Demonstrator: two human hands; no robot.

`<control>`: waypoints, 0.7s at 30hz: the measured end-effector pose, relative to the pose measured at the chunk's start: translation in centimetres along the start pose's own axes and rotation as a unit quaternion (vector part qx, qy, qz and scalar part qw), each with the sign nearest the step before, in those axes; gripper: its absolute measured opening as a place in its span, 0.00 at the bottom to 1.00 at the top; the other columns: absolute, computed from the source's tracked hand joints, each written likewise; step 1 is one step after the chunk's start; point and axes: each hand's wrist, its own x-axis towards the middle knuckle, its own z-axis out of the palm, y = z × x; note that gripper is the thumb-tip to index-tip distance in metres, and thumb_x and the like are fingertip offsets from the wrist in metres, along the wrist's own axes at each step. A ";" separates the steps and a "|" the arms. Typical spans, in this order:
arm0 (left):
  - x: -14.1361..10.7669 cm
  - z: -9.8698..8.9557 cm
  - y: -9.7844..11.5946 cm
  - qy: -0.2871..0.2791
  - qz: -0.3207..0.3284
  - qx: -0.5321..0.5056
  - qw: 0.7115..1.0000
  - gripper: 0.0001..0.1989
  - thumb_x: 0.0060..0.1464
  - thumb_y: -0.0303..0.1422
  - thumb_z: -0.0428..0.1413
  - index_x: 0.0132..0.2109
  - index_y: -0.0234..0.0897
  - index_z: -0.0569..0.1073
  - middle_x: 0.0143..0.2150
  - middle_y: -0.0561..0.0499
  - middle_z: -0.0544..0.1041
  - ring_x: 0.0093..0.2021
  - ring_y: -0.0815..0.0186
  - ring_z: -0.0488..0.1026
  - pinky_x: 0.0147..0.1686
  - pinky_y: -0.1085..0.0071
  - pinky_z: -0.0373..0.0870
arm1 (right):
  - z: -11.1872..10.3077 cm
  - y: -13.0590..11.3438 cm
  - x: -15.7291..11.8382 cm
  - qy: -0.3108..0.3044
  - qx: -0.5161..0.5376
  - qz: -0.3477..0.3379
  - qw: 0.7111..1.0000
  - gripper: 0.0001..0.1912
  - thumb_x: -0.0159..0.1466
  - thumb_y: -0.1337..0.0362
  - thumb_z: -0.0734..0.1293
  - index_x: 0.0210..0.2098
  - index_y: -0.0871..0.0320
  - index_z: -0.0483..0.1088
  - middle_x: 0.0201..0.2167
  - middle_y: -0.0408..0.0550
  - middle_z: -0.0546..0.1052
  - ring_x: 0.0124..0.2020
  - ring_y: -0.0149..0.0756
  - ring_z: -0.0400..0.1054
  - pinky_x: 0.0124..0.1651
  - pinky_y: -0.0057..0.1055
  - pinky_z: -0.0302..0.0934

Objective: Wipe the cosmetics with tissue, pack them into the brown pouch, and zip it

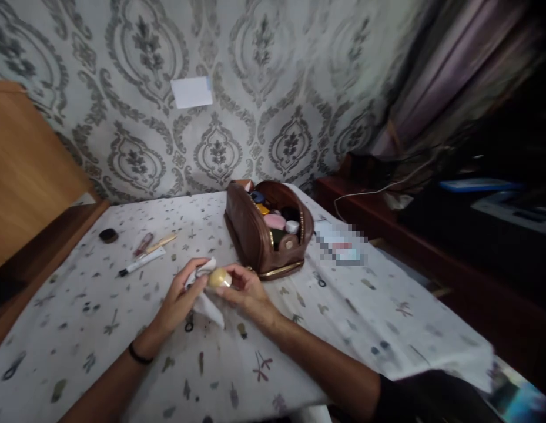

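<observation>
Just in front of the brown bag, my two hands meet over the table. My left hand (183,296) is closed on a white cloth or tissue (210,309), part of which hangs down below the fingers. In my right hand (250,295) is a small rounded yellow container (220,278) with a pale end, pinched between thumb and fingers. The tissue lies against the container's left side. Behind them stands the brown toiletry bag (250,235), unzipped, with several items inside, among them a pink rounded case (275,221) and a small silver-lidded jar (292,227).
Left on the patterned tablecloth (136,329) lie a white tube (143,261), a pinkish tube (143,243), a light wooden stick (162,242) and a dark round item (108,235). A wooden cabinet (30,182) borders the left. Dark red furniture (365,205) stands right, with a cable (378,191).
</observation>
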 end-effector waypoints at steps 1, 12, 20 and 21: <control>-0.1 -0.1 -0.1 -0.013 0.000 -0.015 1.000 0.22 0.59 0.44 0.53 0.56 0.38 0.72 0.54 0.46 0.76 0.55 0.55 0.72 0.57 0.63 0.67 | 0.0 0.0 0.0 0.003 -0.004 -0.003 1.000 0.23 0.46 0.54 0.80 0.37 0.55 0.72 0.33 0.41 0.77 0.36 0.35 0.70 0.42 0.31 0.64; -0.7 -1.1 0.6 -0.191 0.018 -0.075 0.979 0.33 0.61 0.33 0.52 0.71 0.42 0.55 0.73 0.45 0.57 0.69 0.55 0.60 0.64 0.61 0.62 | 0.1 -0.8 -0.3 0.033 0.005 0.005 0.999 0.21 0.49 0.53 0.79 0.34 0.55 0.70 0.26 0.39 0.74 0.27 0.31 0.66 0.29 0.27 0.60; 0.1 -1.1 0.3 -0.156 0.122 0.093 0.976 0.27 0.58 0.28 0.52 0.64 0.41 0.67 0.63 0.45 0.72 0.58 0.58 0.72 0.59 0.62 0.67 | 0.0 -0.8 -0.2 0.014 -0.009 0.004 1.000 0.20 0.48 0.52 0.79 0.33 0.56 0.74 0.24 0.39 0.73 0.26 0.30 0.65 0.29 0.28 0.61; 0.1 -1.1 0.2 -0.150 0.130 0.100 0.975 0.26 0.58 0.27 0.52 0.63 0.41 0.68 0.62 0.45 0.73 0.56 0.58 0.72 0.58 0.63 0.68 | 0.0 -0.7 -0.2 0.010 -0.015 0.001 1.000 0.19 0.49 0.52 0.79 0.33 0.56 0.75 0.25 0.39 0.74 0.27 0.30 0.66 0.31 0.28 0.62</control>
